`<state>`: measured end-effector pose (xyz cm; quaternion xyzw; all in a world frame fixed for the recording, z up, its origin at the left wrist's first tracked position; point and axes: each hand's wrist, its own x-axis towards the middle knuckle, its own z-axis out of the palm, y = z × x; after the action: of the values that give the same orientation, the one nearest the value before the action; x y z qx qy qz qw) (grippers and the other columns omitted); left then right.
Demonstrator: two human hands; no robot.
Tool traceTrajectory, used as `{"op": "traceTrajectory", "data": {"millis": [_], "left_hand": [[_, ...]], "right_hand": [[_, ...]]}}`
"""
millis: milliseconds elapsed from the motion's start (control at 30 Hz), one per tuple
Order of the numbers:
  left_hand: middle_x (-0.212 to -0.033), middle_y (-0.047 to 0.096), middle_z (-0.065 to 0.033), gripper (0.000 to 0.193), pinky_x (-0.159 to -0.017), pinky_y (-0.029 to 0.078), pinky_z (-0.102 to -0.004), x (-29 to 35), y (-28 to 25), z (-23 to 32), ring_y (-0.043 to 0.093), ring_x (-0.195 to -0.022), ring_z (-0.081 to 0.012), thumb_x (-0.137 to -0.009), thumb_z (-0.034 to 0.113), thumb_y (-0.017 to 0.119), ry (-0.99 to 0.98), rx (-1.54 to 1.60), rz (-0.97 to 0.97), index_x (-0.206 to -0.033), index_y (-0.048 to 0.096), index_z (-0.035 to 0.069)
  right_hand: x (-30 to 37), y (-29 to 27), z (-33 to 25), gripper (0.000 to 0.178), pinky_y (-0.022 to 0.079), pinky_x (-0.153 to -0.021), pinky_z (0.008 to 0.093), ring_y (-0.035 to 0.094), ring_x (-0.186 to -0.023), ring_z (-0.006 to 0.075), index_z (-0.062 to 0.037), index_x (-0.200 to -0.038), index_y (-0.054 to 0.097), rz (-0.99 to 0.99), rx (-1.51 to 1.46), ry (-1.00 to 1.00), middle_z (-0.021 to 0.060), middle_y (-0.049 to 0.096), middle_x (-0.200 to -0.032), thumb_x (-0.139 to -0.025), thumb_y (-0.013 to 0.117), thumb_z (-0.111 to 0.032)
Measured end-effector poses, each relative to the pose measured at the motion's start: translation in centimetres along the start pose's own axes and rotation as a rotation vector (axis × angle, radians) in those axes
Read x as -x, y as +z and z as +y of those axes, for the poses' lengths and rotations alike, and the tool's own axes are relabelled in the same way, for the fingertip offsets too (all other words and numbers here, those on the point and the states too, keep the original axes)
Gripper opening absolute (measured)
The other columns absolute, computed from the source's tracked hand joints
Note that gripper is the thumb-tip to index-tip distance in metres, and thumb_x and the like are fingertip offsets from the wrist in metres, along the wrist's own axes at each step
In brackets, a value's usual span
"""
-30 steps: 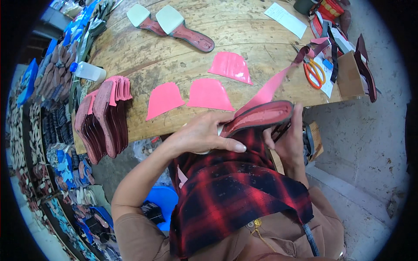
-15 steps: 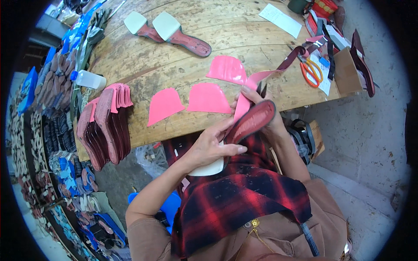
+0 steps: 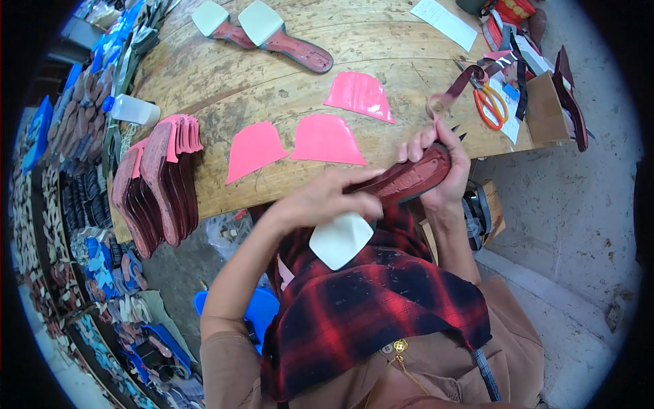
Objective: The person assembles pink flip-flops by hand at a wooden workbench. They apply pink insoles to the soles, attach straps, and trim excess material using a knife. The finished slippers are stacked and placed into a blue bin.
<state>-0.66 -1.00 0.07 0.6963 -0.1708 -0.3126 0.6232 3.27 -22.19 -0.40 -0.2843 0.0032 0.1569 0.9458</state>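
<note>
A dark red shoe sole (image 3: 409,178) with a square cream toe end (image 3: 340,242) is held above my lap. My right hand (image 3: 449,174) grips its heel end, fingers closed over the rim. Dark pointed tips (image 3: 460,131) stick out behind that hand; the rest of this tool is hidden. From the right hand's fingertips a pink and maroon strip (image 3: 462,82) curls away over the table. My left hand (image 3: 327,199) is around the middle of the sole, partly smeared by motion. Just beyond lie pink trapezoid pieces (image 3: 329,140), three in all, flat on the wood.
The wooden table (image 3: 225,82) bears two more cream-toed soles (image 3: 296,51), a white bottle (image 3: 135,109) and orange-handled scissors (image 3: 492,108). Maroon soles with pink flaps (image 3: 167,184) overhang its left edge. A cardboard box (image 3: 547,109) stands right, shelves of shoe parts (image 3: 88,184) left.
The sole has swung to point more to the right, its toe end now fully in sight. My right hand has moved right, drawing the strip off the pink pieces.
</note>
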Motion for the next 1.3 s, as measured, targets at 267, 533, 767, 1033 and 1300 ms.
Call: {"op": "traceTrajectory", "data": {"millis": [267, 533, 767, 1033, 1300], "left_hand": [[-0.076, 0.065, -0.0143, 0.030, -0.063, 0.048, -0.0363, -0.4, 1.7, -2.1, 0.064, -0.068, -0.0256, -0.097, 0.027, 0.053, 0.238, -0.512, 0.320, -0.094, 0.068, 0.001], [-0.090, 0.069, -0.0157, 0.036, -0.075, 0.053, -0.0367, 2.8, 1.4, -1.1, 0.068, -0.082, -0.0297, -0.084, 0.029, 0.071, -0.165, 0.211, 0.308, -0.106, 0.066, 0.000], [-0.123, 0.058, -0.0225, 0.089, -0.100, 0.045, -0.0400, -0.3, 0.1, 5.5, 0.056, -0.118, -0.0343, -0.060, 0.036, 0.088, 0.192, -0.457, 0.542, -0.131, 0.047, 0.002], [-0.101, 0.057, -0.0023, 0.104, -0.073, 0.042, -0.0223, 0.6, 3.4, 4.2, 0.052, -0.082, -0.0094, -0.059, 0.017, 0.090, 0.014, 0.477, 0.107, -0.147, 0.036, 0.002], [-0.102, 0.067, -0.0142, 0.081, -0.081, 0.054, -0.0381, 1.1, 1.4, 3.4, 0.068, -0.088, -0.0283, -0.061, 0.028, 0.088, 0.397, -0.677, 0.490, -0.134, 0.056, 0.011]], "right_hand": [[0.3, -0.5, -1.3, 0.037, 0.046, -0.069, 0.0407, 0.055, -0.067, 0.0300, -0.0024, -0.077, 0.057, -0.074, -0.126, -0.020, 0.0158, 0.057, -0.067, -0.100, 0.042, -0.028], [-0.3, 2.1, -2.2, 0.037, 0.052, -0.073, 0.0416, 0.064, -0.072, 0.0311, -0.0011, -0.085, 0.058, -0.134, 0.022, -0.007, 0.0177, 0.063, -0.073, -0.101, 0.043, -0.030], [-1.5, 8.4, 2.0, 0.046, 0.053, -0.088, 0.0393, 0.068, -0.092, 0.0245, 0.0047, -0.125, 0.054, 0.068, 0.342, -0.061, 0.0183, 0.069, -0.102, -0.105, 0.041, -0.034], [-1.6, 3.1, -1.6, 0.023, 0.032, -0.037, 0.0186, 0.055, -0.049, 0.0056, -0.0018, -0.101, 0.063, 0.080, 0.586, 0.004, 0.0142, 0.072, -0.081, -0.098, 0.056, -0.024], [2.7, 1.8, -4.1, 0.022, 0.033, -0.038, 0.0182, 0.051, -0.046, 0.0066, -0.0007, -0.096, 0.061, 0.165, 0.358, -0.045, 0.0176, 0.071, -0.085, -0.098, 0.053, -0.021]]}}
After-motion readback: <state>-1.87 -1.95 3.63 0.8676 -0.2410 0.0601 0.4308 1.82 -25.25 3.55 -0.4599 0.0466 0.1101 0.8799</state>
